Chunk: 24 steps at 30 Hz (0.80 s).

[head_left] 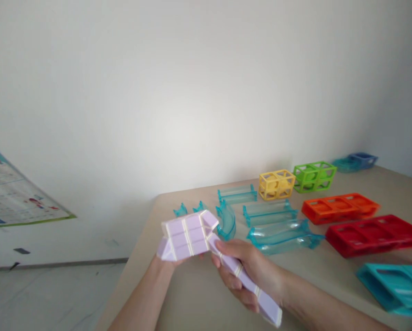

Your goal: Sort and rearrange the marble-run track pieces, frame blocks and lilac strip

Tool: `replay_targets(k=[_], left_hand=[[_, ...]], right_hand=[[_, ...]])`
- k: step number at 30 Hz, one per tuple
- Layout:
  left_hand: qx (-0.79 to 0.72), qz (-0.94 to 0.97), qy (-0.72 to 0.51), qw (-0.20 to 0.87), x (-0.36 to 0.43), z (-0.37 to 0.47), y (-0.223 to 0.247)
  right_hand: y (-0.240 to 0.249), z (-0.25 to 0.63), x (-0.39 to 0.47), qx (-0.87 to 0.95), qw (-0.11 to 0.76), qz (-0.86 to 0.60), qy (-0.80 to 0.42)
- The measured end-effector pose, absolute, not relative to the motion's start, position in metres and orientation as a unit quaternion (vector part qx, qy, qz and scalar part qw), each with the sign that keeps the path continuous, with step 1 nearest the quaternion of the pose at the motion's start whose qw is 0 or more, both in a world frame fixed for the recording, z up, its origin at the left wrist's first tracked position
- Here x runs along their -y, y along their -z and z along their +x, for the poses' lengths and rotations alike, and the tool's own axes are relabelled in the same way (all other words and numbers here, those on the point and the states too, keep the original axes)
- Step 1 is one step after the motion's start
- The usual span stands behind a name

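My right hand (257,262) is wrapped round the long bar of the lavender block toy (187,235); my left hand (177,262) is behind its wide end — fingers mostly hidden, can't tell if they grip. Hands near each other, toy spanning both over the table (192,303). Blue track piece (278,238) just beyond my right, red frame (381,246) farther right.
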State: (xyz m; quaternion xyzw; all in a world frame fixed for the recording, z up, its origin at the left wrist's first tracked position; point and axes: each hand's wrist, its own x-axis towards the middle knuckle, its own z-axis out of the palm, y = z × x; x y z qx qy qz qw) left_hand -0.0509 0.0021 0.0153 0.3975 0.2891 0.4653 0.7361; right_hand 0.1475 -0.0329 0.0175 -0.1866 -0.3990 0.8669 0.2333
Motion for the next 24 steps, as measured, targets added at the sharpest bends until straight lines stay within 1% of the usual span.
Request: replay_targets(k=[1, 2, 3, 5, 6, 8, 13, 18, 24], left_hand=[[-0.297, 0.402, -0.405, 0.766, -0.002, -0.06, -0.017], [-0.285, 0.414, -0.316, 0.805, -0.001, -0.067, -0.019], [-0.267, 0.424, -0.263, 0.825, 0.0, -0.072, -0.021], [-0.236, 0.445, -0.18, 0.845, 0.004, -0.076, -0.023], [-0.229, 0.453, -0.165, 0.846, 0.006, -0.075, -0.024], [-0.231, 0.459, -0.161, 0.843, 0.008, -0.073, -0.024], [-0.218, 0.445, -0.202, 0.845, 0.007, -0.072, -0.025], [-0.216, 0.439, -0.238, 0.839, 0.004, -0.073, -0.024], [-0.229, 0.479, -0.28, 0.799, -0.006, -0.065, -0.016]], right_hand=[[-0.017, 0.149, 0.032, 0.412, 0.194, -0.205, -0.866], [-0.017, 0.149, 0.031, 0.425, 0.161, -0.227, -0.861], [-0.017, 0.15, 0.03, 0.435, 0.139, -0.248, -0.854], [-0.016, 0.152, 0.029, 0.443, 0.122, -0.27, -0.846], [-0.016, 0.152, 0.028, 0.443, 0.123, -0.269, -0.846], [-0.017, 0.154, 0.026, 0.448, 0.128, -0.261, -0.846], [-0.021, 0.159, 0.021, 0.484, 0.146, -0.275, -0.818], [-0.021, 0.16, 0.018, 0.481, 0.197, -0.284, -0.805], [-0.012, 0.153, 0.016, 0.425, 0.263, -0.289, -0.817]])
